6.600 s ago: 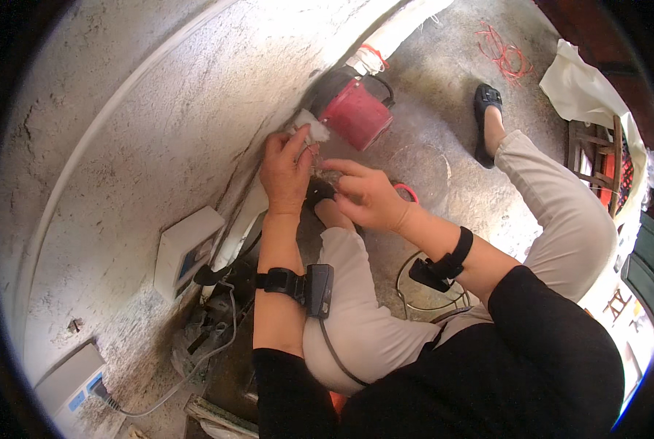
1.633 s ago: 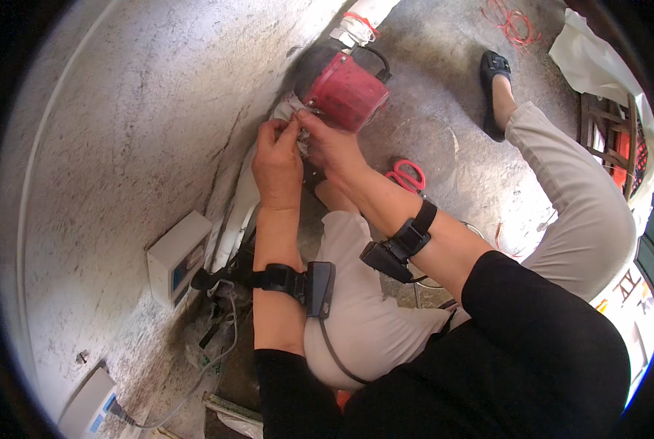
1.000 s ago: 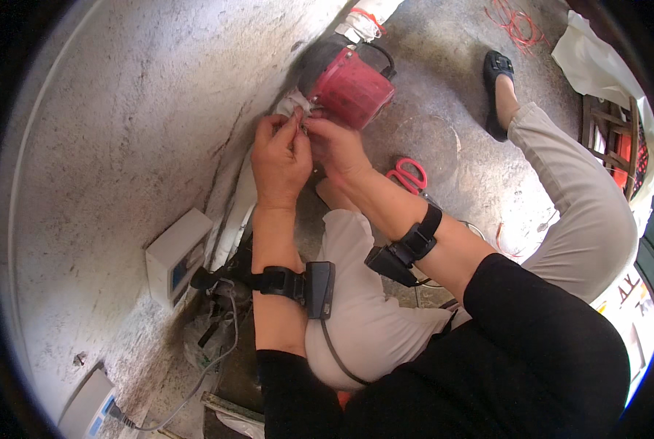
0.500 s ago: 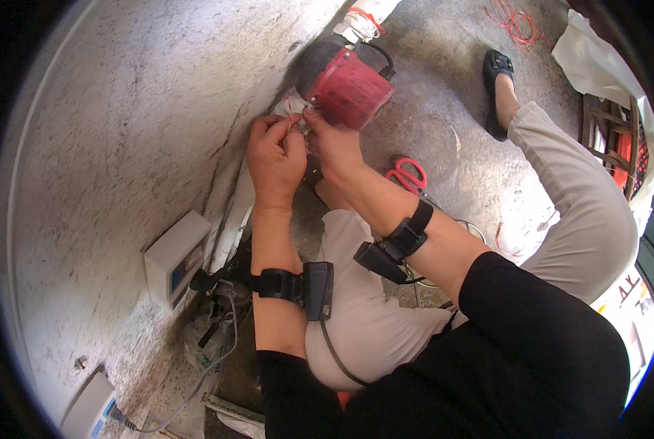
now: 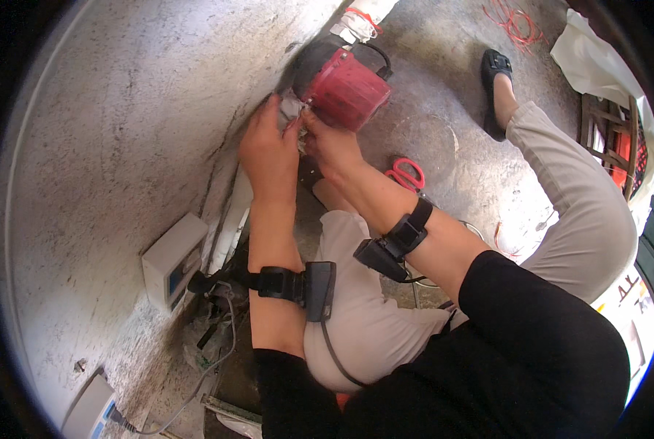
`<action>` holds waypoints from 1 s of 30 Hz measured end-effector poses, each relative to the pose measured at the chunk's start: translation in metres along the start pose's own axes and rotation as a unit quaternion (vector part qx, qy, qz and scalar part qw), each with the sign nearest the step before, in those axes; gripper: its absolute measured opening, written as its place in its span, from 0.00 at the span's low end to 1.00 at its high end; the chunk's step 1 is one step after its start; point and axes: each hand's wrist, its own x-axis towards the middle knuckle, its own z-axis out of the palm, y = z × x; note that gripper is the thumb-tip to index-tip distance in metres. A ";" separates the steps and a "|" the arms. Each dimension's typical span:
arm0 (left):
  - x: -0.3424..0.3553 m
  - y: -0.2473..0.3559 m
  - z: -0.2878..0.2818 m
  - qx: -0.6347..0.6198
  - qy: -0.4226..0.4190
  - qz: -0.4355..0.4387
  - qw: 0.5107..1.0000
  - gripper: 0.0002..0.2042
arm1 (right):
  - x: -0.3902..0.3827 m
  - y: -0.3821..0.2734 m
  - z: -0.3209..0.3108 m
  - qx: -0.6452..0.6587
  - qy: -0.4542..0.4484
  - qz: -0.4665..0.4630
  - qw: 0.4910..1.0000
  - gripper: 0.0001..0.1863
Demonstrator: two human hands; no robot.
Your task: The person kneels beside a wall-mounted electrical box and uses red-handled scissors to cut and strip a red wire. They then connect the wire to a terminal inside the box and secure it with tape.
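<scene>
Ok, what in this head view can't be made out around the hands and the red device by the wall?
- Small pale item pinched at the wall: mostly covered by the left hand and right hand; its kind is unclear.
- Round red device with black base: its wall-side end is hidden behind the fingers.
- Red-handled scissors: blades hidden behind the right forearm.
- White box at the lower left: cut off by the fisheye rim.

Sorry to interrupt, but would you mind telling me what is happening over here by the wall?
A person crouches on the concrete floor, both hands raised to a rough wall. The left hand and right hand pinch something small and pale beside a red motor-like device. What that pale piece is cannot be told. Red-handled scissors lie on the floor nearby.
</scene>
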 end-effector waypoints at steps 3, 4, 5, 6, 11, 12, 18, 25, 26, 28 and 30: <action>0.006 0.002 -0.001 0.028 -0.051 -0.035 0.998 0.19 | 0.002 0.000 -0.003 0.004 -0.007 -0.001 1.000 0.12; 0.008 0.003 -0.001 0.034 -0.061 -0.046 0.997 0.19 | 0.003 0.000 -0.005 0.004 -0.005 0.001 1.000 0.12; 0.010 0.003 -0.001 0.040 -0.062 -0.045 0.996 0.20 | 0.003 -0.001 -0.006 0.004 -0.008 0.010 1.000 0.12; 0.011 0.002 -0.001 0.038 -0.070 -0.059 0.995 0.20 | 0.004 -0.001 -0.008 0.003 -0.007 0.021 1.000 0.12; 0.015 -0.001 0.000 0.049 -0.077 -0.060 0.994 0.22 | 0.010 0.001 -0.010 0.007 -0.030 0.046 0.998 0.12; 0.015 -0.001 0.001 0.054 -0.070 -0.045 0.995 0.22 | 0.011 0.001 -0.010 0.013 -0.028 0.050 0.998 0.12; 0.012 -0.002 0.003 0.068 -0.071 -0.020 0.995 0.19 | 0.013 -0.002 -0.012 0.041 -0.043 0.086 0.995 0.13; 0.004 0.002 0.009 0.103 -0.046 -0.043 0.993 0.23 | 0.008 -0.012 -0.011 0.007 -0.043 0.118 0.992 0.13; 0.003 0.003 0.011 0.106 -0.039 -0.055 0.992 0.23 | 0.007 -0.013 -0.010 0.007 -0.050 0.115 0.992 0.12; 0.000 0.003 0.013 0.108 -0.029 -0.055 0.992 0.24 | 0.003 -0.015 -0.007 0.003 -0.046 0.114 0.992 0.11; -0.003 0.001 0.016 0.120 -0.017 -0.042 0.992 0.24 | -0.007 -0.018 -0.009 -0.002 -0.054 0.098 0.994 0.09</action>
